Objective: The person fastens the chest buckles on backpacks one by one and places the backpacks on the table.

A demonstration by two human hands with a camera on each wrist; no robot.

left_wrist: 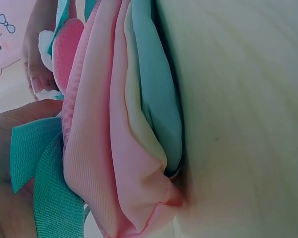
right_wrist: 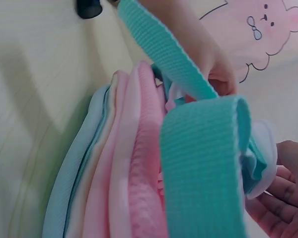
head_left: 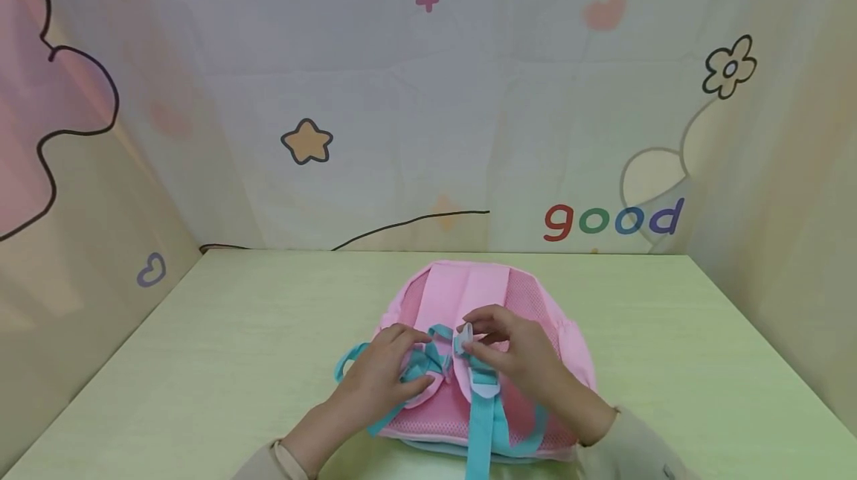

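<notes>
A pink child's backpack (head_left: 482, 283) lies on the table with its mesh back panel and shoulder straps facing up. My right hand (head_left: 518, 350) pinches a pale plastic buckle (head_left: 464, 337) at the right shoulder strap between thumb and fingers. Over the left shoulder strap (head_left: 428, 393) my left hand (head_left: 378, 372) curves, thumb and fingers on either side of bunched turquoise webbing (head_left: 420, 362). Its fingertips are partly hidden. A wide turquoise strap (right_wrist: 203, 163) hangs in front of the right wrist camera. Another turquoise strap (left_wrist: 54, 188) crosses the left hand.
The pale green table (head_left: 234, 346) extends around the backpack. Behind it hangs a printed cloth backdrop (head_left: 402, 93) with side panels. A loose turquoise strap end (head_left: 478, 435) runs toward the table's near side. A small dark object (right_wrist: 89, 7) appears at the right wrist view's top.
</notes>
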